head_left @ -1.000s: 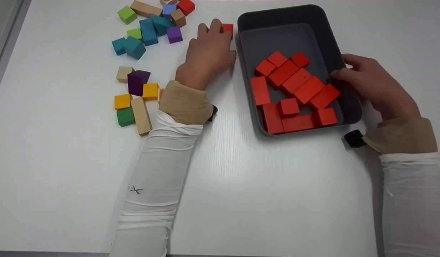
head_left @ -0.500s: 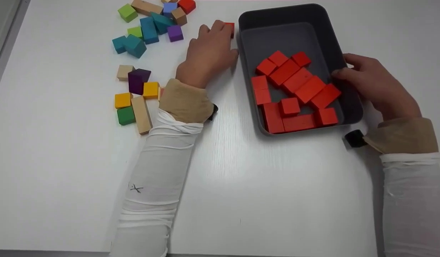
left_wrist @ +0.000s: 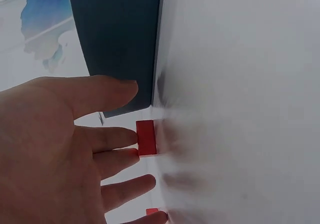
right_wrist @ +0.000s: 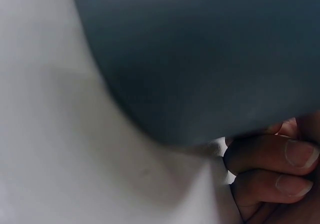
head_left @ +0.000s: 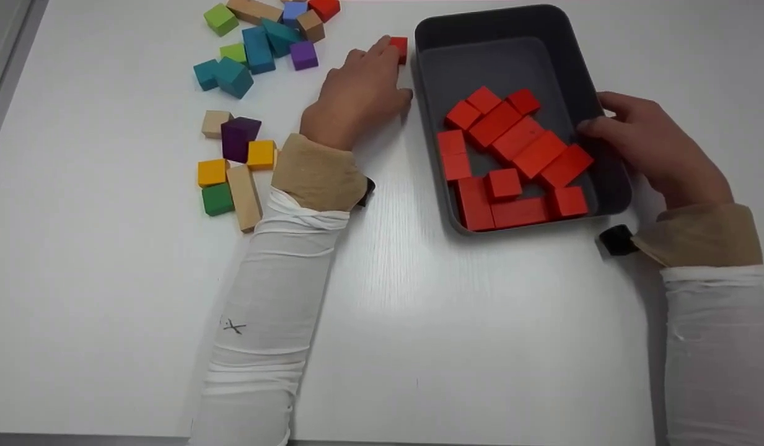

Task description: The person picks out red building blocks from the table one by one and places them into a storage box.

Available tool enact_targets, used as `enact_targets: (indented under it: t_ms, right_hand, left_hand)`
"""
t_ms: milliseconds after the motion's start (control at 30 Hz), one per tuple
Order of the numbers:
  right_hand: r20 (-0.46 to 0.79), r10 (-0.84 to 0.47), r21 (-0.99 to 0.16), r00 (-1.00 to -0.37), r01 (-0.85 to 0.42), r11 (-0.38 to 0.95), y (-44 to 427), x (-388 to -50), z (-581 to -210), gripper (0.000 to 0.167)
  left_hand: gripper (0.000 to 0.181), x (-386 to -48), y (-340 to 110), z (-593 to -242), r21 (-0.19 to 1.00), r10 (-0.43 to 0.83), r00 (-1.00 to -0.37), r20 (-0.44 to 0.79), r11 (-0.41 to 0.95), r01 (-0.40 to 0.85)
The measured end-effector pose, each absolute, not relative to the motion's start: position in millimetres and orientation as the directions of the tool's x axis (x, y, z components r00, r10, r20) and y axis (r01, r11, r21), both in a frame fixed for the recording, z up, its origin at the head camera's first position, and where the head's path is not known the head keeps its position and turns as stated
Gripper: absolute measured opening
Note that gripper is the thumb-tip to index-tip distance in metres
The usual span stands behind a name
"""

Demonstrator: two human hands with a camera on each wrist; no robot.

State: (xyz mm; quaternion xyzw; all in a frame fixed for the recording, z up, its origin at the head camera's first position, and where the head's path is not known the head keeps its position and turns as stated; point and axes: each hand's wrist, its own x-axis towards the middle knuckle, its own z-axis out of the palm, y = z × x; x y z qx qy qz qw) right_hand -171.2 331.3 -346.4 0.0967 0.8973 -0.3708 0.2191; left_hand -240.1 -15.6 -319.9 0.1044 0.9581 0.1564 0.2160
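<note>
My left hand [head_left: 360, 96] reaches over the table with its fingers straight. Its fingertips are at a small red block [head_left: 399, 49] just left of the dark grey bin [head_left: 490, 23]. The left wrist view shows the thumb apart from the other fingers and two fingertips at the side of this red block [left_wrist: 146, 138]. On the bin's right wall, my right hand [head_left: 657, 142] grips with the thumb over the rim and the fingers outside. In the right wrist view some curled fingers [right_wrist: 272, 171] show below the bin's wall [right_wrist: 210, 63]. Several red blocks [head_left: 521, 139] lie inside the bin.
At the upper left is a loose group of blocks, among them a teal block [head_left: 234, 77], a purple block [head_left: 304, 56] and a red block [head_left: 324, 8]. Nearer lie yellow blocks [head_left: 261, 155], a green block [head_left: 217, 199] and a long wooden block [head_left: 244, 198].
The left hand's fingers have straightened and drawn slightly left, and more of the red block beside the bin shows. The right hand keeps its grip on the bin.
</note>
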Motion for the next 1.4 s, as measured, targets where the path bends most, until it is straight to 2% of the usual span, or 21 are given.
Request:
enact_targets:
  t_ms: [367,700,933,1133,1400]
  right_hand:
    - [-0.479,0.022,-0.615,-0.878,0.353,0.705,332,-170,-346,0.062]
    - [-0.474,0.026,-0.609,-0.880,0.349,0.712,331,-170,-347,0.062]
    - [-0.472,0.021,-0.614,-0.881,0.346,0.710,331,-169,-347,0.062]
    - [-0.471,0.025,-0.606,-0.882,0.344,0.717,330,-169,-347,0.062]
    - [-0.479,0.029,-0.606,-0.877,0.355,0.712,329,-169,-345,0.062]
  left_hand:
    - [0.067,-237,-10,-321,0.278,0.308,-0.895,-0.322,0.935,0.222]
    - [0.058,-239,-7,-320,0.304,0.300,-0.901,-0.314,0.931,0.204]
    - [0.063,-237,-6,-323,0.278,0.307,-0.908,-0.286,0.933,0.229]
    - [0.054,-233,-6,-323,0.270,0.324,-0.905,-0.276,0.930,0.250]
    - [0.052,-232,-6,-323,0.280,0.337,-0.901,-0.272,0.924,0.261]
